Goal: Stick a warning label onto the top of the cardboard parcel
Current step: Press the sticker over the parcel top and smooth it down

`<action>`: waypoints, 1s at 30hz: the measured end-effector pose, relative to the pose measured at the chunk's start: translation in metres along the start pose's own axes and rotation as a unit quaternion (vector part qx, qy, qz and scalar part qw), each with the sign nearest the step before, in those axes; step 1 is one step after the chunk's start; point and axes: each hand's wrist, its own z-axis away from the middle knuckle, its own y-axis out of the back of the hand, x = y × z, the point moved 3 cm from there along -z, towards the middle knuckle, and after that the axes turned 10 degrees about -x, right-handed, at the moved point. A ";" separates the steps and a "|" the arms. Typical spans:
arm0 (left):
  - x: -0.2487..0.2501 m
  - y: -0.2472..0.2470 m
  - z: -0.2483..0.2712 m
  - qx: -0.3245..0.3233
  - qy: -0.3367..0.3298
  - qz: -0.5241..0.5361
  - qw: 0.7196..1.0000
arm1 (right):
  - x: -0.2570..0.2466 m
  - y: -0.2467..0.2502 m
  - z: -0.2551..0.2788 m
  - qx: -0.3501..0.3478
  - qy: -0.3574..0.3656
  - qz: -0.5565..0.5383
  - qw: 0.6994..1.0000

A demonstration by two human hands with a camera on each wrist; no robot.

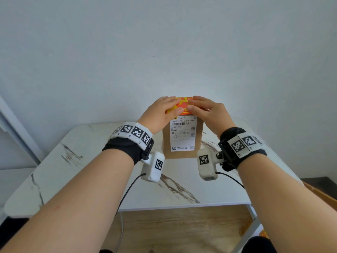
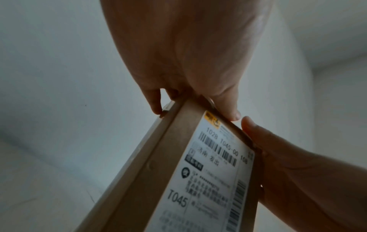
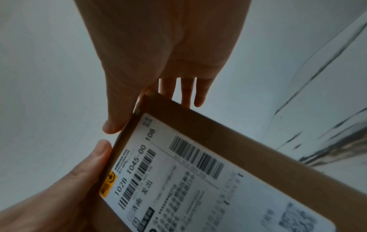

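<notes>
A brown cardboard parcel (image 1: 165, 143) stands upright on the table, a white shipping label (image 1: 182, 134) on the side facing me. An orange, yellow and red warning label (image 1: 183, 106) lies on its top face, mostly hidden by my hands. My left hand (image 1: 169, 106) lies flat on the label's left part, and my right hand (image 1: 198, 105) lies flat on its right part. The fingertips nearly meet in the middle. The left wrist view shows my left hand (image 2: 188, 66) over the parcel (image 2: 155, 157) top edge. In the right wrist view my right hand (image 3: 158, 51) rests on the parcel (image 3: 244, 138) top, with straight fingers reaching past the far edge.
The white marble-pattern table (image 1: 87, 161) stands against a plain wall, its front edge close to me. A black cable (image 1: 127, 192) hangs off that front edge. Part of a brown box (image 1: 324, 194) shows at the right, beside the table. Below is wooden floor.
</notes>
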 end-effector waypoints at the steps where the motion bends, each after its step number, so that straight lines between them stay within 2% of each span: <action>1: -0.002 -0.001 0.001 -0.012 0.007 0.005 1.000 | 0.001 0.000 0.001 -0.011 0.003 -0.005 1.000; 7: -0.006 -0.003 0.002 -0.032 0.012 0.000 0.999 | -0.001 0.004 0.003 -0.045 0.006 0.025 0.999; 12: -0.002 -0.005 0.006 -0.022 0.015 -0.086 0.996 | 0.001 0.004 0.003 -0.035 0.028 0.037 0.998; 16: 0.001 -0.005 0.008 -0.026 0.019 -0.109 0.994 | 0.004 0.003 0.003 -0.037 0.038 0.039 0.998; 21: 0.000 -0.008 0.009 -0.020 0.014 -0.015 1.000 | 0.004 0.002 0.006 -0.046 0.027 0.026 0.998; 26: -0.005 -0.008 0.008 -0.008 0.016 0.005 1.000 | 0.008 -0.001 0.008 -0.033 0.026 -0.011 0.999; 30: -0.006 -0.012 0.010 0.021 0.024 0.047 0.998 | 0.014 0.005 0.008 -0.056 -0.001 -0.105 0.993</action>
